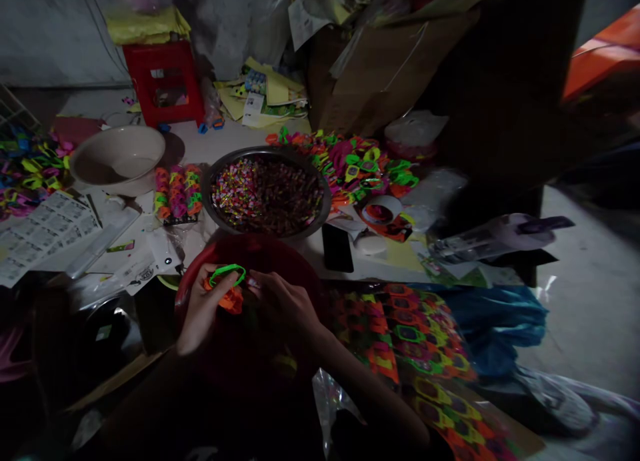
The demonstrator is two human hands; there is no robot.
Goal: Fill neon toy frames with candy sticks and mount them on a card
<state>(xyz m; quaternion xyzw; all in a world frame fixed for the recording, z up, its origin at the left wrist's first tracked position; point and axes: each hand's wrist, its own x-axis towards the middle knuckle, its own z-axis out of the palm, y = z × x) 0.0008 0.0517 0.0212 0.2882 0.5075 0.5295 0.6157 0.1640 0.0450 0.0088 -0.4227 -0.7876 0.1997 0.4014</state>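
My left hand is closed on a bright green toy watch, its strap curved into a loop. Below it, orange toy watches are bunched in the same hand. Close by on the right, the fingers of my right hand pinch a small pale piece beside the green loop; it looks like a wrapped candy, though it is too small to be sure. Both hands are over a dark red basin, whose inside is mostly in shadow.
Behind the basin stands a metal bowl of small wrapped candies. Colourful toy watches are heaped to its right. A phone lies in front of them. Packed toy watches fill the lower right. A beige basin stands left.
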